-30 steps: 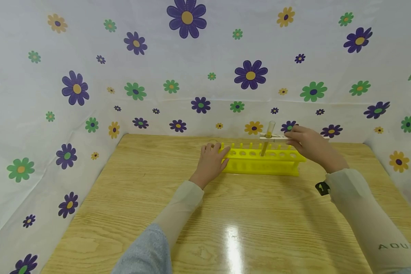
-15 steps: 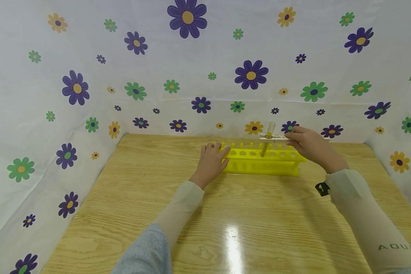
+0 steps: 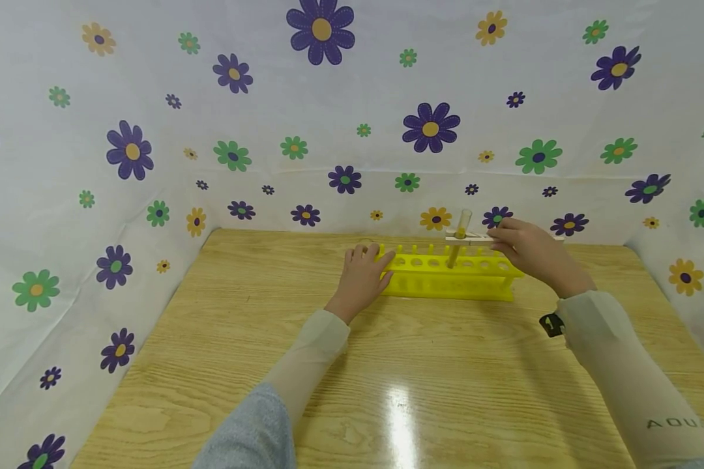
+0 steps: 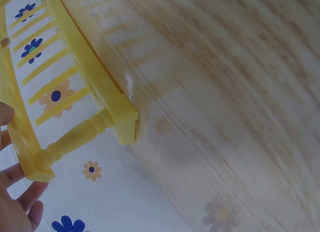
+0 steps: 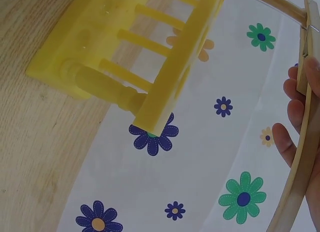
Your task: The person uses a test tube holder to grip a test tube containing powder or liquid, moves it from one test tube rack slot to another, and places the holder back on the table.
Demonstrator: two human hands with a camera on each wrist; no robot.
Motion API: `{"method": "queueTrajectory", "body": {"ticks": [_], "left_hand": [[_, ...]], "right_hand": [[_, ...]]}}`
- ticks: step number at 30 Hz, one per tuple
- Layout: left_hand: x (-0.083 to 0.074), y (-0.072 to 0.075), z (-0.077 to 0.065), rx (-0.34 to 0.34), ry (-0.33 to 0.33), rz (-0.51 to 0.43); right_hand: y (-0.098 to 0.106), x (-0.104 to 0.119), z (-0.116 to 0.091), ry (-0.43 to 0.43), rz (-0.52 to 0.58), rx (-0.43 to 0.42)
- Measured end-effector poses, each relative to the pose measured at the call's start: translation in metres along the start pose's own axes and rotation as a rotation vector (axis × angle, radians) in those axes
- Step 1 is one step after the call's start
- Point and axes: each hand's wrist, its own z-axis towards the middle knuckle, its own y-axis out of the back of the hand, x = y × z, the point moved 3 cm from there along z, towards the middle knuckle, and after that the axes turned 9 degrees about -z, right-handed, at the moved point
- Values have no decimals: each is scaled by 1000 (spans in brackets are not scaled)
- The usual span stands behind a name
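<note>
My left hand [image 3: 360, 280] grips the left end of a yellow plastic test tube rack [image 3: 446, 293]; its fingers lie around the top plate's corner in the left wrist view. Between the fingers and thumb of my right hand [image 3: 534, 253] is a wooden test tube clamp [image 3: 474, 241]. The clamp's jaws hold a glass test tube [image 3: 465, 221] near its upper part. Slightly tilted, the tube has its lower end at a hole in the rack's top plate. Whether that end is inside the hole is hard to tell.
A wood-grain table [image 3: 270, 365] lies under the rack. White sheeting [image 3: 328, 111] printed with flowers rises behind the table and at both sides. A row of short yellow pegs [image 3: 414, 249] runs along the rack's rear.
The right hand, clamp and test tube have sunk very slightly. My left hand and the rack stay where they were.
</note>
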Motion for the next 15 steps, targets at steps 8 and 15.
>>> {"method": "queueTrajectory", "body": {"ticks": [8,15], "left_hand": [[0,-1,0,-3,1,-9],[1,-1,0,-20,-10,-8]], "right_hand": [[-4,0,-1,0,1,4],[-7,-1,-2,-20,2,29]]}}
